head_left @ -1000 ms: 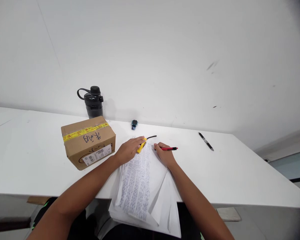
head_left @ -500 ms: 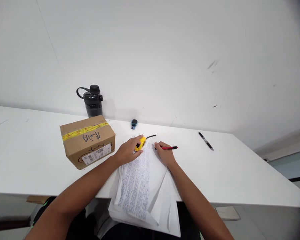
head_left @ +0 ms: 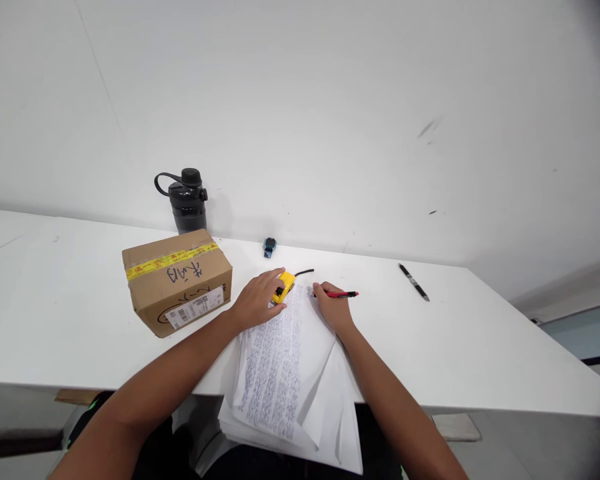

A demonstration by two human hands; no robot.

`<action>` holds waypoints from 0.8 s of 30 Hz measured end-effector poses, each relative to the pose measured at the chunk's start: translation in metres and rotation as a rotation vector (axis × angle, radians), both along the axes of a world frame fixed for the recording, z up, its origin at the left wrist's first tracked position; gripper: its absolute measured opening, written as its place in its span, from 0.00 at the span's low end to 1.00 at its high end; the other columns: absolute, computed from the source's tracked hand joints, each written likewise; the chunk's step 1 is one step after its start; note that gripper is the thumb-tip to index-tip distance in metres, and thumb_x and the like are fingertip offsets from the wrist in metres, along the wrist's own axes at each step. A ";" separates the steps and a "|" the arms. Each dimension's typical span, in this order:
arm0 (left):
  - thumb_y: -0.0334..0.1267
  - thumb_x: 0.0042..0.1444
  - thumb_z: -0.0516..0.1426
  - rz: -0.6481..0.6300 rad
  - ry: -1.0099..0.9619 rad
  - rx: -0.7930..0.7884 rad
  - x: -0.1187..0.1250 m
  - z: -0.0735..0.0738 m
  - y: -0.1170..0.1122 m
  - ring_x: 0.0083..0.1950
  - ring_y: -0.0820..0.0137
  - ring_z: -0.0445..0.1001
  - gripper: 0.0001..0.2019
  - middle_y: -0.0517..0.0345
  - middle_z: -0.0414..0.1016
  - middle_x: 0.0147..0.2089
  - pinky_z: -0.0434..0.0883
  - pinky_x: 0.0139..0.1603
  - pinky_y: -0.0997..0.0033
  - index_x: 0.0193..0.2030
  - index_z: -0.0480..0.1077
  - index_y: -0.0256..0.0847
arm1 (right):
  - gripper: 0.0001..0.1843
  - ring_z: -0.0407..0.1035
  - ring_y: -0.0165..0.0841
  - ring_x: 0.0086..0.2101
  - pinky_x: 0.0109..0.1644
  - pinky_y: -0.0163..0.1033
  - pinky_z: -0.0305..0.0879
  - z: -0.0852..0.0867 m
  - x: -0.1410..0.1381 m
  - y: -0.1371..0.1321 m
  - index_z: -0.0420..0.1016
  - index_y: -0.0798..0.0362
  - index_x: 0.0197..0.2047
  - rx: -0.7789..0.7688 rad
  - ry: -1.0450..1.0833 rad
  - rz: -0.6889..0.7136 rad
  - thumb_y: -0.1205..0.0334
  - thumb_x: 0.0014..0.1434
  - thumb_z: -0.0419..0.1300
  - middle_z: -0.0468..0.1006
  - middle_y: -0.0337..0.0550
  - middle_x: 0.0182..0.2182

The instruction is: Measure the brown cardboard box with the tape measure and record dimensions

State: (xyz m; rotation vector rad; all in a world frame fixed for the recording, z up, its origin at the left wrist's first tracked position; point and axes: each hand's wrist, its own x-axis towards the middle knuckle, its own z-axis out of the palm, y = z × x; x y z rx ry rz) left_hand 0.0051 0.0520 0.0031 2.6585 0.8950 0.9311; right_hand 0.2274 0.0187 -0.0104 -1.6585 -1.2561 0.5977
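The slim red-and-black pen lies nearly crosswise over the white, densely handwritten paper stack, its clicker end pointing right; the right hand pinches it, forearm angled inward. The left hand, thumb nearest the body, grips a yellow, black-strapped tape measure slanting away rightward at the stack's far end. The stack's long axis runs bodyward, overhanging the white table.

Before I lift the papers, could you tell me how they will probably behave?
The papers will likely flop, since the sheets look thin and curled. They may slide apart, as their edges lie uneven. The near end, past the edge of the table, might droop.
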 end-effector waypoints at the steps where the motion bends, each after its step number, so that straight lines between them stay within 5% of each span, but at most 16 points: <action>1: 0.38 0.54 0.60 0.013 0.003 -0.006 0.000 0.000 0.000 0.65 0.58 0.60 0.16 0.48 0.59 0.67 0.64 0.59 0.54 0.48 0.62 0.43 | 0.18 0.60 0.33 0.26 0.31 0.37 0.54 0.000 0.000 0.000 0.67 0.51 0.21 -0.001 0.000 0.010 0.48 0.55 0.55 0.65 0.35 0.19; 14: 0.39 0.50 0.62 0.039 0.002 -0.080 0.001 -0.007 0.005 0.56 0.58 0.71 0.23 0.48 0.62 0.65 0.66 0.54 0.54 0.50 0.57 0.44 | 0.20 0.60 0.33 0.25 0.31 0.37 0.55 -0.002 0.001 0.001 0.68 0.50 0.22 -0.007 0.006 0.011 0.45 0.55 0.55 0.67 0.35 0.19; 24: 0.41 0.51 0.62 0.077 0.097 -0.060 0.002 -0.002 0.004 0.55 0.59 0.71 0.20 0.50 0.65 0.62 0.67 0.50 0.57 0.47 0.58 0.44 | 0.20 0.61 0.33 0.26 0.32 0.38 0.56 0.004 -0.002 -0.003 0.70 0.50 0.24 -0.032 0.013 0.001 0.43 0.57 0.55 0.68 0.35 0.20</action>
